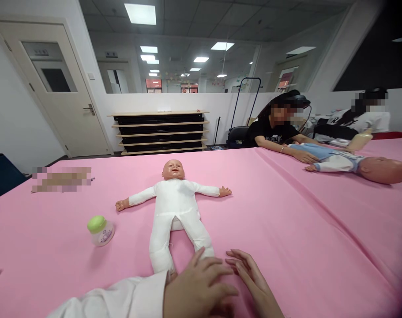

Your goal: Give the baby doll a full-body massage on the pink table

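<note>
A baby doll [176,201] in white cloth lies on its back on the pink-covered table, head away from me and arms stretched out. My left hand [201,285], in a white sleeve, is at the doll's lower legs with its fingers spread and nothing in them. It hides the doll's feet; whether it touches a leg I cannot tell. Just right of it, my right hand [250,274] is open too, holding nothing, its fingers bent slightly towards my left hand. To the left of the doll stands a small clear jar [103,236] with a green lid.
A blurred-out item [61,179] lies at the table's left. Across the table on the right, a person [270,126] in black handles another doll [336,159] in blue and white. Near it stands a yellowish bottle [361,140]. A fold [340,232] runs through the pink cloth.
</note>
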`<state>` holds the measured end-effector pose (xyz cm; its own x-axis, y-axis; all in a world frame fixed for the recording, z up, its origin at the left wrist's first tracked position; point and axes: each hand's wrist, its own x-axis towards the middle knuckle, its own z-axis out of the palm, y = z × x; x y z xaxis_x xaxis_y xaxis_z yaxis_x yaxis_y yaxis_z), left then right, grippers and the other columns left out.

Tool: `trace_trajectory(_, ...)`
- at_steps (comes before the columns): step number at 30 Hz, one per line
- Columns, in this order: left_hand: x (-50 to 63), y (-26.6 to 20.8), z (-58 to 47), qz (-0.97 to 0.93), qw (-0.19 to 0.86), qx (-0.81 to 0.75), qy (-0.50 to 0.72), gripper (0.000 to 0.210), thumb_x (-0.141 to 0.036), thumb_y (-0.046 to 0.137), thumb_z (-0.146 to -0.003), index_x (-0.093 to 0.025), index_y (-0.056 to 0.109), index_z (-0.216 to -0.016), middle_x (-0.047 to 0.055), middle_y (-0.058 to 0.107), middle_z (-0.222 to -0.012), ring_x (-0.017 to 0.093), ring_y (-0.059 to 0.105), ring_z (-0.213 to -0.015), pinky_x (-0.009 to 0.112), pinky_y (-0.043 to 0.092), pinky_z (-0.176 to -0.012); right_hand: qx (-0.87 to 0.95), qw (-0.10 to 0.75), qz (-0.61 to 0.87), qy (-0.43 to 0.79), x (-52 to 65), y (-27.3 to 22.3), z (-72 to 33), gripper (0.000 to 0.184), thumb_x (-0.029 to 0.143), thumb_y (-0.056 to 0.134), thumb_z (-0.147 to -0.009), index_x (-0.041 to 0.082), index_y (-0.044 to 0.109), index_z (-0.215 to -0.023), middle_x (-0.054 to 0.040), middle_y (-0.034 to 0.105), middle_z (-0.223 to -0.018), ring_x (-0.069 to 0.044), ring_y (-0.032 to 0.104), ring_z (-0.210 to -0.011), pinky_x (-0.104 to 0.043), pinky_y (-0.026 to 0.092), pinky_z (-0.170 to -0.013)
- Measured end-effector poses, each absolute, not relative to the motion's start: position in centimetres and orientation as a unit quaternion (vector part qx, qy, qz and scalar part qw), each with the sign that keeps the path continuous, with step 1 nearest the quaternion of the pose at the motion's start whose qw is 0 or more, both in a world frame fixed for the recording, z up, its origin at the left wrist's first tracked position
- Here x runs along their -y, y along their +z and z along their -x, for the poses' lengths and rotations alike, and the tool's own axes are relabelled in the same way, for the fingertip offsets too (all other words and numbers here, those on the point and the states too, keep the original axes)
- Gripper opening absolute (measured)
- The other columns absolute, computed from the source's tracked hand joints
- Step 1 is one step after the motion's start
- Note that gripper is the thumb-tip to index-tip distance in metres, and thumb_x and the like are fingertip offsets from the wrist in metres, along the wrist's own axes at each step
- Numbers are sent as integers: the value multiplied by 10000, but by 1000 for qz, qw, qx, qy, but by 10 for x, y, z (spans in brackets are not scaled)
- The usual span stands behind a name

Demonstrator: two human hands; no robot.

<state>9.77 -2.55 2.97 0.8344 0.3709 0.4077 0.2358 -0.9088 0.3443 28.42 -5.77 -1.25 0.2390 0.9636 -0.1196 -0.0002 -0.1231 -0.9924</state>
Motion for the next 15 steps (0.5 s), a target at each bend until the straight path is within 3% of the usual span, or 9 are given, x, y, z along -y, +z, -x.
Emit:
trace_trajectory(4, 15, 41, -50, -855, 280, -299, 318, 274, -259, 434, -866, -244, 517, -1126, 77, 524, -1208, 203, 446, -1157, 375, 349, -994, 377, 501, 600, 496, 54, 4, -303, 519, 503, 645, -625, 198, 528, -1028, -102, 490, -1227, -251, 470, -1173, -388, 381, -1038)
trace_trajectory(10, -25, -2, 0, -624, 334, -515, 483, 229, -326, 465, -829, -221, 555, -1011, 70, 536, -1133, 224, 467, -1129, 387, 355, -985, 330, 469, 536, 619, 21, 7, -315, 409, 432, 508, -818, 196, 453, -1148, -106, 516, -1250, -215, 514, -1152, -393, 355, -1055)
trace_trajectory(15, -47, -21, 4, -521, 404, -559, 503, 292, -343, 504, -767, -183, 518, -1011, 92, 541, -1120, 237, 476, -1118, 410, 335, -1002, 265, 478, 505, 668, -23, 11, -284, 365, 320, 470, -862, 171, 430, -1193, -105, 496, -1288, -182, 504, -1167, -354, 352, -1058)
